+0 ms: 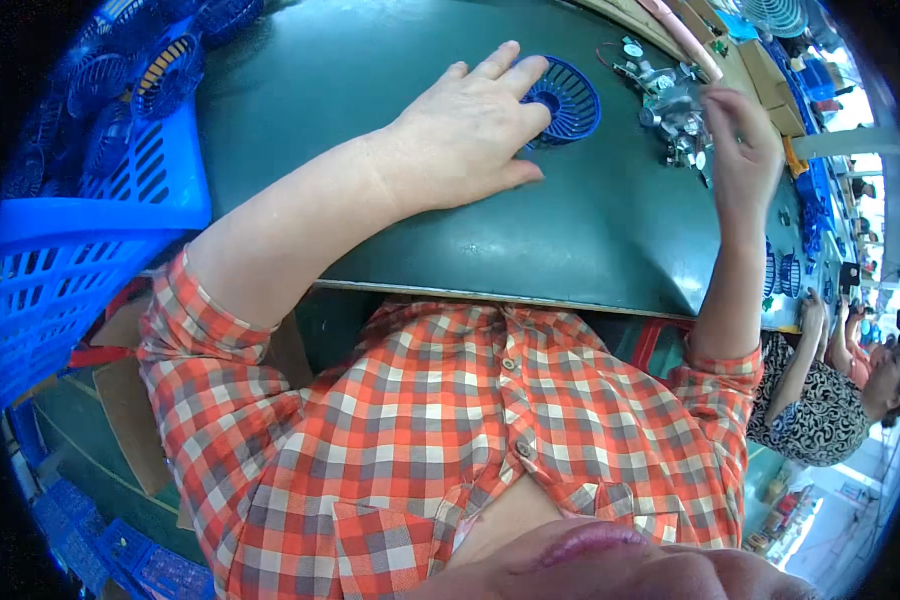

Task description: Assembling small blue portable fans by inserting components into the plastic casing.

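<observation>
A round blue plastic fan guard [573, 98] with radial ribs lies on the green tabletop. My left hand [475, 125] is over its left side, fingers stretched and spread, partly covering it; the fingertips appear to touch its rim. To the right is a heap of small metal motors [678, 112] with wires and round pale discs. My right hand [745, 145] is at the right edge of this heap, its fingers bent and the thumb and forefinger drawn together. Whatever is between those fingertips, if anything, is too small to make out.
A blue plastic basket [100, 225] full of dark blue fan guards [100, 85] stands at my left. Cardboard boxes [765, 85] and a pink tube [682, 38] lie along the far right edge. Further right, co-workers [820, 400] sit along the bench near more fan guards [790, 274].
</observation>
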### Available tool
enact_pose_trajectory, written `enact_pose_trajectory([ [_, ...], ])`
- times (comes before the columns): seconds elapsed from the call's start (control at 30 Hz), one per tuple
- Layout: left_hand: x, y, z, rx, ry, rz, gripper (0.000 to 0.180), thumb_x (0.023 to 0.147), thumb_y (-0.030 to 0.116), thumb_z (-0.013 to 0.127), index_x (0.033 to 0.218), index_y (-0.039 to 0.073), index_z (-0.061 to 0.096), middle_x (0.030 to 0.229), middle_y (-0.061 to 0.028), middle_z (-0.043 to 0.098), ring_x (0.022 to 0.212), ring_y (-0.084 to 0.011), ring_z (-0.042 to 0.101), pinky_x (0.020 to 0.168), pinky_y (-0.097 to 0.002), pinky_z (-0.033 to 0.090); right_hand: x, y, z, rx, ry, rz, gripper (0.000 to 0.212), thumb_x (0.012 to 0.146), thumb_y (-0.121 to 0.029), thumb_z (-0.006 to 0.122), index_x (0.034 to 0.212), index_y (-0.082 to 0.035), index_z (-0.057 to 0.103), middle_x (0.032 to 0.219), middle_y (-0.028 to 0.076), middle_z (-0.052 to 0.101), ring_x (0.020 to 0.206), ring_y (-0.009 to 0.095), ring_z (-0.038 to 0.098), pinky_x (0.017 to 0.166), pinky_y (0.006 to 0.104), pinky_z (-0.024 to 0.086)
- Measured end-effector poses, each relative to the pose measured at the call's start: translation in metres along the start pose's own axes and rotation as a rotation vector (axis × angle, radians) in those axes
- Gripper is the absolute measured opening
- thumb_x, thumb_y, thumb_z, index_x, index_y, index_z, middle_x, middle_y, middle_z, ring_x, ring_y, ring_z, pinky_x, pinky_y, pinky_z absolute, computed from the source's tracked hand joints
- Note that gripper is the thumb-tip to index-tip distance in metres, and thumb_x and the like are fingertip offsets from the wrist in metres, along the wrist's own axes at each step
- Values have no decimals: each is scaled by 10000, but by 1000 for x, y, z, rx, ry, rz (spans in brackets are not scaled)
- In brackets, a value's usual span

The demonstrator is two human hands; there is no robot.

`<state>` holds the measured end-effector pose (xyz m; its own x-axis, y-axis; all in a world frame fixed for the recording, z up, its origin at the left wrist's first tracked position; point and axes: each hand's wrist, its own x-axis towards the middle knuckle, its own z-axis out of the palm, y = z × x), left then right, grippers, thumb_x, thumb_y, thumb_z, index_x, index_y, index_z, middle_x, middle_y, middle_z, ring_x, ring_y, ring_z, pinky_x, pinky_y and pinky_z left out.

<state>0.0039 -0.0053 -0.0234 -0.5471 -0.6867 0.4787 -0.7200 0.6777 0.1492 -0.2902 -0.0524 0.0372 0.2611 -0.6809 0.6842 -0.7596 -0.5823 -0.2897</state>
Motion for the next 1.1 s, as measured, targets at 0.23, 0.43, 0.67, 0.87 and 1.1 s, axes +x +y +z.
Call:
enact_pose_trajectory([
  [0.23, 10, -15, -9, -22, -220, -160, 179, 868, 147, 631, 1007, 40, 665, 1153, -218, 642, 1077, -355, 648, 880, -434, 556, -57, 1, 9, -116, -229, 151, 116, 921, -91, 680, 986, -4, 717, 973, 51, 717, 929, 120, 640, 874, 262, 492],
  [0.43, 12, -29, -7, -18, 6, -139, 195, 881, 109, 603, 1070, 79, 641, 994, -143, 682, 909, -368, 656, 799, -451, 534, -64, 0, -9, 243, 185, 339, 83, 925, -54, 680, 957, 15, 715, 953, 29, 713, 874, 69, 618, 826, 221, 481],
  [0.67, 12, -20, -13, -363, 42, 71, 211, 857, -23, 568, 1051, 29, 635, 1019, -155, 671, 935, -343, 661, 810, -407, 543, -79, 0, -14, 264, 329, 449, 94, 932, -34, 653, 961, 18, 726, 937, 57, 720, 899, 110, 638, 829, 243, 488],
  [0.87, 6, 0, -13, -499, -225, 328, 217, 820, -26, 626, 1028, 34, 638, 1083, -134, 674, 994, -324, 652, 855, -403, 541, -85, 2, -11, 187, 352, 400, 91, 947, -20, 633, 977, 21, 709, 961, 62, 720, 896, 103, 632, 823, 227, 483],
  [1.1, 6, 2, -15, -514, -278, 364, 135, 844, 30, 620, 972, 50, 658, 991, -112, 698, 993, -303, 651, 873, -413, 532, -97, -17, -11, 159, 392, 233, 75, 948, -24, 640, 970, 24, 694, 988, 86, 707, 892, 127, 639, 808, 245, 491],
])
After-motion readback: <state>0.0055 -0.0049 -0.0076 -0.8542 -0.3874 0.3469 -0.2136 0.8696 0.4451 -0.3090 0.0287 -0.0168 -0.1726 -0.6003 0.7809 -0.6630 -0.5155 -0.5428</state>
